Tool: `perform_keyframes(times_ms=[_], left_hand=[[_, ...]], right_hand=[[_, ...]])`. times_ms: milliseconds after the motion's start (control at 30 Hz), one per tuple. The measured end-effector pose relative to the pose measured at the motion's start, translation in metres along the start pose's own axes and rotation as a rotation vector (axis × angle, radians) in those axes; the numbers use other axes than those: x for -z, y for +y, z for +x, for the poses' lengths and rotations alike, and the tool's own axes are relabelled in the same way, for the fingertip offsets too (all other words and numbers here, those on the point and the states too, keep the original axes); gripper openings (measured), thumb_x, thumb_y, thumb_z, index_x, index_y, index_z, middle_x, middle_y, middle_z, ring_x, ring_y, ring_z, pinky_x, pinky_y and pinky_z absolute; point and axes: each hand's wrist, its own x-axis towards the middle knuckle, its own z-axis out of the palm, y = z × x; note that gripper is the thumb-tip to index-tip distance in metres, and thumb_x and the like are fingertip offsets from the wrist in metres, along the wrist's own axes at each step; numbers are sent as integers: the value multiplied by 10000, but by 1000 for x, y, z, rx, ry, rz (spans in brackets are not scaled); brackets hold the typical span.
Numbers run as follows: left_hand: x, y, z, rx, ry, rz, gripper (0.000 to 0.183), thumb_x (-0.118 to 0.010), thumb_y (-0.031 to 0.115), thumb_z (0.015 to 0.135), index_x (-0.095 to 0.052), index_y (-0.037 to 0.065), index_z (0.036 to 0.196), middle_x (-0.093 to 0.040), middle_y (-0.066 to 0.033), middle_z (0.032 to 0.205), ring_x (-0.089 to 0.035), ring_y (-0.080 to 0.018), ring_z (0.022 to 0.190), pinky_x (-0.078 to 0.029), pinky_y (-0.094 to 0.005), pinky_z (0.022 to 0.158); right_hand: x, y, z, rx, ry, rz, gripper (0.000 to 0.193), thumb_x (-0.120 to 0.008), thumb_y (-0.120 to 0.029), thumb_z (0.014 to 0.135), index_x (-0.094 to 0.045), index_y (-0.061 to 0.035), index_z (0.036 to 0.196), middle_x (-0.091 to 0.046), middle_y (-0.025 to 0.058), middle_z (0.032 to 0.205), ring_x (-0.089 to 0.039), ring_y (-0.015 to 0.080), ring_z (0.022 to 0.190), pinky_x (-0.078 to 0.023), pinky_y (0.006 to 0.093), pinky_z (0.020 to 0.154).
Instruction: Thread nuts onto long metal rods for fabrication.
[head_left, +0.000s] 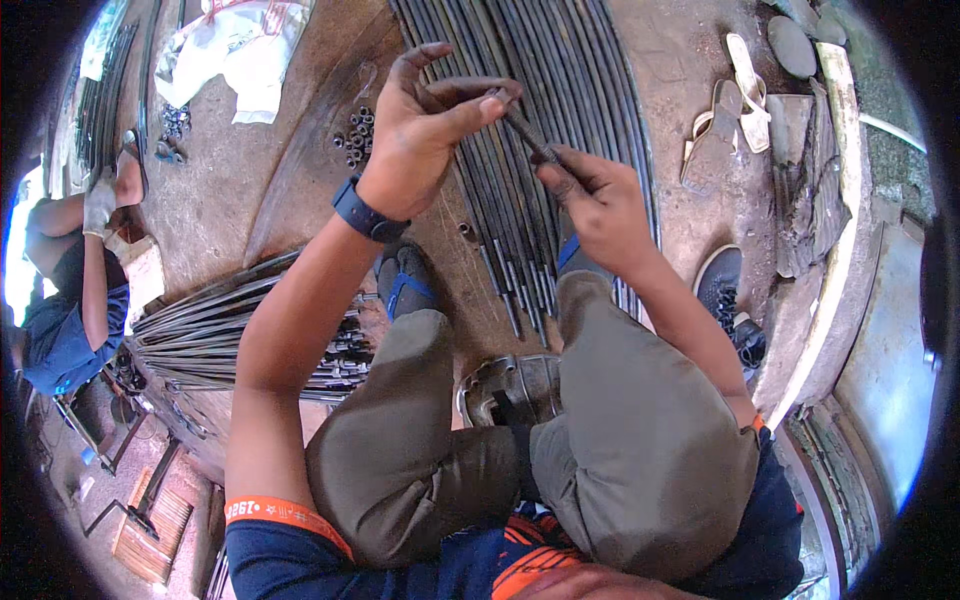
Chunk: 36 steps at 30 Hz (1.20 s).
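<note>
Metal rod [524, 128] is pinched by the left hand [412, 135] and right hand [603, 210] above long bars [545, 60], nuts [354, 142] lying left.

The shirt [285, 555] is navy with orange cuffs [285, 513], trousers [650, 430] olive, wristband [368, 211] dark.

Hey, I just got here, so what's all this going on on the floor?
Someone sitting low is holding a dark metal rod up between both hands: the left hand pinches its upper end and the right hand holds it lower down. Beneath, many long rods lie side by side on the floor. A cluster of small nuts sits left of them, and another bundle of rods lies by the left leg. Another person is at the far left.
</note>
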Motion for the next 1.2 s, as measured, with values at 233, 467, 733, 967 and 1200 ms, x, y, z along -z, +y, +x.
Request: perform_keyframes(times_ms=[233, 467, 733, 967, 1200], left_hand=[[-4, 0, -6, 119, -24, 47, 607, -618, 42, 867, -261, 28, 1358, -587, -223, 1181, -568, -316, 1138, -449, -389, 979], [-5, 0, -2, 58, -156, -166, 673, -663, 83, 850, -246, 32, 1376, -577, -219, 1197, -567, -292, 1137, -453, -390, 973], [2, -2, 1, 47, -18, -23, 728, -705, 19, 798, -241, -1, 1358, -590, -217, 1167, -609, -246, 1056, -475, -320, 931], [-2, -8, -2, 26, 54, -47, 729, -744, 45, 773, -277, 8, 1332, -629, -188, 1072, -629, -225, 1009, -499, -296, 885], [6, 4, -7, -73, -55, 237, 677, -751, 58, 776, -311, 22, 1289, -650, -148, 976, -652, -201, 912, -532, -308, 804]], right_hand=[[7, -5, 4, -102, -137, 30, 296, -695, -218, 824, -604, 9, 990, -572, 108, 675, -543, 194, 597, -434, 329, 559], [5, -9, 1, -38, -12, -106, 336, -715, -153, 795, -467, -15, 974, -583, 155, 742, -592, 249, 652, -455, 360, 582], [8, -10, 2, -36, 37, -92, 305, -695, -127, 810, -470, -7, 976, -583, 162, 753, -577, 247, 635, -453, 351, 599], [2, -6, -1, 102, 80, -112, 312, -702, -129, 801, -475, -4, 975, -580, 162, 756, -563, 256, 637, -446, 347, 600], [-2, -7, -1, 16, 14, -118, 295, -688, -125, 807, -477, 1, 971, -584, 180, 771, -592, 285, 686, -461, 359, 631]])
